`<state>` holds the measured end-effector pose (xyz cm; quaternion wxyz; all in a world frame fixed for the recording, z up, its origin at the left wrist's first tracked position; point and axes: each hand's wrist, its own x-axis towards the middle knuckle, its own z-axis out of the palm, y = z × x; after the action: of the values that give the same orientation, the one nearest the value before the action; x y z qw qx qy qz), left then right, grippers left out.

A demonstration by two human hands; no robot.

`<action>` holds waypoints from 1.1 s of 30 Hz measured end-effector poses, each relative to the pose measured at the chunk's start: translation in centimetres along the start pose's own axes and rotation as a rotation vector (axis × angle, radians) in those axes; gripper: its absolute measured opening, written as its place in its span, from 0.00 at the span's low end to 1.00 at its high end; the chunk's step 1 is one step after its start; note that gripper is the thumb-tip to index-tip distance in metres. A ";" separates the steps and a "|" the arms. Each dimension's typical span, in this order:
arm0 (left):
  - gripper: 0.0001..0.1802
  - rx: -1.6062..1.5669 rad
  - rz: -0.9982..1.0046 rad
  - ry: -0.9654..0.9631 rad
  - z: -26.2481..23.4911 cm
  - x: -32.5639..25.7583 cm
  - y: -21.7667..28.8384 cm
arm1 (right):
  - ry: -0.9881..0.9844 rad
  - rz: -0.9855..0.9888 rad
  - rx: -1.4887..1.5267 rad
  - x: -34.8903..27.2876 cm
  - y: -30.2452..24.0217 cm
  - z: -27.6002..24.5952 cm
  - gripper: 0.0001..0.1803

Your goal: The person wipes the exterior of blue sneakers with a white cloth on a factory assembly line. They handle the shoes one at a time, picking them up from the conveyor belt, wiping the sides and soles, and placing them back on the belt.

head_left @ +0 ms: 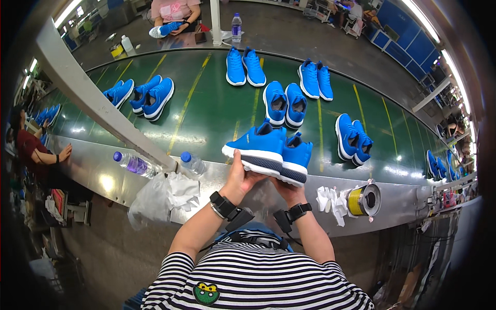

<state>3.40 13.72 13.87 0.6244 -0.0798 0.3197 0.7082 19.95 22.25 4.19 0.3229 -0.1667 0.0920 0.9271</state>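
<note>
While my left grip (243,174) clamps the left blue sneaker (262,143) and my right grip (287,189) the right blue sneaker (298,153), over the green conveyor's (212,121) near edge, uneven pressure could drop one.

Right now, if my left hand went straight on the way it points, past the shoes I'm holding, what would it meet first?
Past the held shoes, your left hand would likely meet the pair just beyond on the belt, though depth is unclear; it might pass above.
</note>
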 end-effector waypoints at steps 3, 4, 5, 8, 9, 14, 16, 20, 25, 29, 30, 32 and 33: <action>0.36 0.057 0.044 -0.013 0.5 -0.7 -0.4 | -0.021 -0.041 -0.069 -0.4 0.0 -0.7 0.27; 0.36 0.075 0.057 -0.021 0.5 -0.9 -0.5 | -0.012 -0.060 -0.093 -0.6 0.2 -0.7 0.29; 0.35 0.059 0.036 -0.004 0.4 -1.1 -0.5 | -0.020 -0.070 -0.096 -0.8 0.2 -0.9 0.30; 0.36 0.133 0.117 -0.036 0.7 -1.8 -0.9 | -0.053 -0.184 -0.499 -1.4 0.4 -1.7 0.29; 0.36 0.094 0.086 -0.058 0.1 -1.3 -1.3 | -0.043 -0.207 -0.561 -1.5 0.2 -2.2 0.28; 0.31 0.040 0.050 -0.129 -1.3 -2.0 -2.7 | 0.246 -0.081 -0.636 -3.1 -1.9 -6.0 0.24; 0.30 0.121 0.022 -0.067 -4.4 -1.9 -3.2 | 0.331 -0.038 -0.691 -3.7 -2.1 -7.6 0.23; 0.24 0.437 -0.089 0.178 -13.1 -0.5 -3.9 | 0.379 -0.203 -1.015 -4.8 -1.1 -8.4 0.17; 0.30 0.593 -0.172 0.117 -16.9 -0.9 -4.9 | 0.504 -0.650 -1.498 -7.0 0.7 -6.2 0.14; 0.38 0.845 0.022 0.005 -13.6 -3.0 -4.5 | 0.283 -0.775 -1.767 -11.6 3.2 -2.6 0.12; 0.40 0.889 0.044 -0.023 -14.6 -2.8 -4.5 | 0.084 -0.754 -2.132 -12.4 4.2 -0.6 0.16; 0.44 0.865 -0.037 -0.094 -14.0 -2.4 -4.3 | -0.152 -0.378 -2.597 -12.6 4.7 -0.9 0.32; 0.43 0.879 -0.068 -0.087 -14.2 -2.4 -3.7 | -0.260 -0.524 -2.786 -12.3 5.7 -0.7 0.39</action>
<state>3.30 3.91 2.65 0.6348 0.2127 0.5609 0.4869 25.63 10.67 8.42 0.0633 -0.2700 -0.9435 0.1816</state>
